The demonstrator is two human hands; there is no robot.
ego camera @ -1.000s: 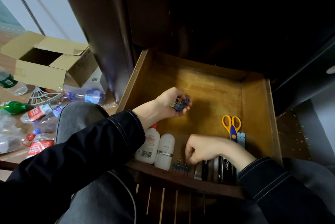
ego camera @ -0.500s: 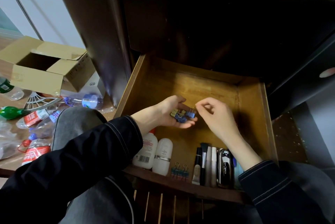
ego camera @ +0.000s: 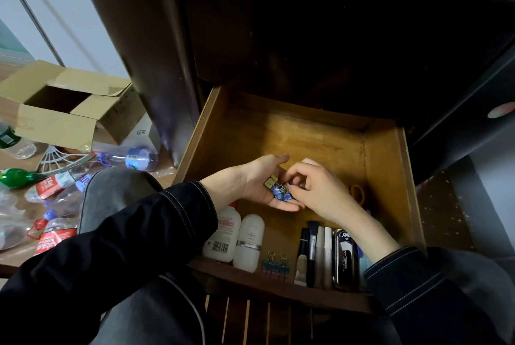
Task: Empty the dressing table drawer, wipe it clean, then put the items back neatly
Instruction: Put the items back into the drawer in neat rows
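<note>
The wooden drawer (ego camera: 387, 166) stands pulled out of the dark dressing table. My left hand (ego camera: 256, 183) lies palm up over its middle, cupping several small blue and yellow binder clips (ego camera: 278, 191). The fingertips of my right hand (ego camera: 320, 191) pinch at those clips. Along the front edge lie two white bottles (ego camera: 237, 236), teal binder clips (ego camera: 276, 263), a row of brushes and tubes (ego camera: 315, 255) and a black glossy case (ego camera: 345, 258). Yellow scissors (ego camera: 358, 194) peek out behind my right hand.
To the left, an open cardboard box (ego camera: 64, 110) and several plastic bottles (ego camera: 55, 185) litter the floor. My grey-trousered knee (ego camera: 111, 194) sits beside the drawer's left wall. The dark dressing table body (ego camera: 306, 37) rises behind the drawer.
My right hand left the items at the drawer's front, rose to the middle and now touches the clips in my left palm. The view shifted slightly.
</note>
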